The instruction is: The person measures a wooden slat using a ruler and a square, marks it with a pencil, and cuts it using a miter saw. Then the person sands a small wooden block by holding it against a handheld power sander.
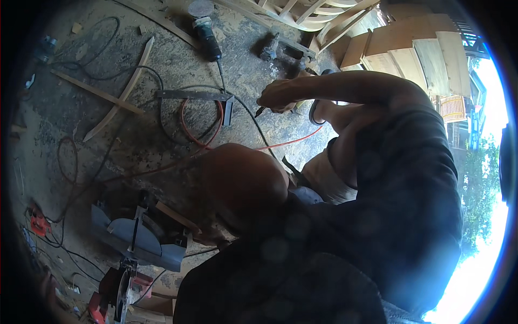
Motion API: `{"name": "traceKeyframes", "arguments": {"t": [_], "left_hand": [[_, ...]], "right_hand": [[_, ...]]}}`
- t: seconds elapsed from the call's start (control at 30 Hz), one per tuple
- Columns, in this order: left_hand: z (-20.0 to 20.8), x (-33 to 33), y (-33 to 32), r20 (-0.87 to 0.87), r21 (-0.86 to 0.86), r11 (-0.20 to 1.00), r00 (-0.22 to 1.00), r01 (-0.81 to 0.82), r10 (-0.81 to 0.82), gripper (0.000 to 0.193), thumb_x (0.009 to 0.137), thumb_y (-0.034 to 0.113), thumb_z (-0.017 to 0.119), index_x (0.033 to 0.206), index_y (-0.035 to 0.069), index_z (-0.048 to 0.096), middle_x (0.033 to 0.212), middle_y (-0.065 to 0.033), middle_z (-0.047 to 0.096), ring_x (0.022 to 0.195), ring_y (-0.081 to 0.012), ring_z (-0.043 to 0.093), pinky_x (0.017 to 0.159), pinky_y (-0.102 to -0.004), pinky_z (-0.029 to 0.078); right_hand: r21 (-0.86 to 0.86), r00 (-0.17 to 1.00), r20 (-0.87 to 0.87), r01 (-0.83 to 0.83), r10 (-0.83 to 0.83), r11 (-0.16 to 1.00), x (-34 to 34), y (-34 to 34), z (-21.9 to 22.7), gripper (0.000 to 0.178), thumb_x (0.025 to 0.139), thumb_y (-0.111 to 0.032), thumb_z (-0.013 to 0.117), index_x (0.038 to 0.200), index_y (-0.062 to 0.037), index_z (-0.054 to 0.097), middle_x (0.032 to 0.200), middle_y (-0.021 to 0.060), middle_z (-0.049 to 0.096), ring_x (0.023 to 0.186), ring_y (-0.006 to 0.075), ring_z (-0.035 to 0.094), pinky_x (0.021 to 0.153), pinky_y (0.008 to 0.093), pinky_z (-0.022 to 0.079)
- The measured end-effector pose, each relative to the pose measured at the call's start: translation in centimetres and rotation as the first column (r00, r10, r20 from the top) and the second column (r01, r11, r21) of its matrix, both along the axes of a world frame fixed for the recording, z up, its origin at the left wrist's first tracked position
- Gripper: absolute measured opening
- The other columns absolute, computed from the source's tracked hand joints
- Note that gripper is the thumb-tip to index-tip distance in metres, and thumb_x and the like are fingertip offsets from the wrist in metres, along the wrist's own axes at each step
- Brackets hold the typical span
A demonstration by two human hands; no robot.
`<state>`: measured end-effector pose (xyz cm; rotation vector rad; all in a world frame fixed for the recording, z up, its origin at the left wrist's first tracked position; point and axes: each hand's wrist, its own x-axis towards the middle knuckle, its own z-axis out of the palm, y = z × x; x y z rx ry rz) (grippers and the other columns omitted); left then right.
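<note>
My right arm bends across the upper right, and its hand [278,97] is closed on a slim dark tool [260,112]. Only the tool's pointed tip shows below the fingers. Low on the left, in shade, my left hand [210,236] is at the end of a wooden strip [175,215] and appears closed on it. That strip lies beside a mitre saw [135,232] with a grey round base. A metal square [191,95] lies on the floor left of my right hand. A large rounded brown form hides the floor between my hands.
An angle grinder [206,38] lies near the top, its cord trailing down. Black cables and a red hose [186,127] loop over the dusty floor. Two crossed wooden strips [118,102] lie at left. Curved wooden ribs [318,13] and stacked boards [426,54] stand at upper right.
</note>
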<state>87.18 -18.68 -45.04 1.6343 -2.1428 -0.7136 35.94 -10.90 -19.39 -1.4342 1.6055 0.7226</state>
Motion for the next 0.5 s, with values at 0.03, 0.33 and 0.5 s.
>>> {"name": "traceKeyframes", "arguments": {"t": [0.03, 0.33, 0.5], "left_hand": [[0.0, -0.2, 0.0, 0.0, 0.004, 1.0, 1.0, 0.008, -0.008, 0.023, 0.09, 0.018, 0.072, 0.107, 0.005, 0.062, 0.094, -0.0098, 0.06, 0.09, -0.0268, 0.059, 0.08, -0.042, 0.049], [0.1, -0.9, -1.0, 0.005, 0.009, 0.998, 0.998, 0.068, -0.068, 0.023, 0.091, 0.019, 0.072, 0.106, 0.005, 0.061, 0.092, -0.0087, 0.06, 0.087, -0.0246, 0.059, 0.079, -0.0404, 0.048], [0.1, -1.4, -2.0, 0.007, 0.004, 0.996, 0.996, 0.088, -0.088, 0.023, 0.092, 0.02, 0.072, 0.106, 0.005, 0.061, 0.091, -0.008, 0.06, 0.086, -0.0234, 0.058, 0.078, -0.0395, 0.048]], "right_hand": [[-0.018, 1.0, 0.014, 0.021, -0.02, 1.0, -0.2, 0.2, 0.2, 0.018, 0.077, -0.008, 0.069, 0.09, 0.0053, 0.07, 0.084, 0.0194, 0.073, 0.081, 0.0357, 0.072, 0.069, 0.0472, 0.055], [-0.178, 0.992, 0.127, 0.051, -0.028, 0.983, 0.1, 0.4, 3.6, 0.027, 0.086, -0.019, 0.061, 0.105, 0.001, 0.061, 0.092, 0.0234, 0.068, 0.092, 0.043, 0.068, 0.08, 0.0537, 0.053], [-0.232, 0.971, 0.238, 0.087, -0.03, 0.969, 0.1, 2.3, 1.8, 0.032, 0.083, -0.019, 0.059, 0.111, -0.0037, 0.063, 0.094, 0.0228, 0.068, 0.095, 0.0441, 0.067, 0.082, 0.0544, 0.052]]}}
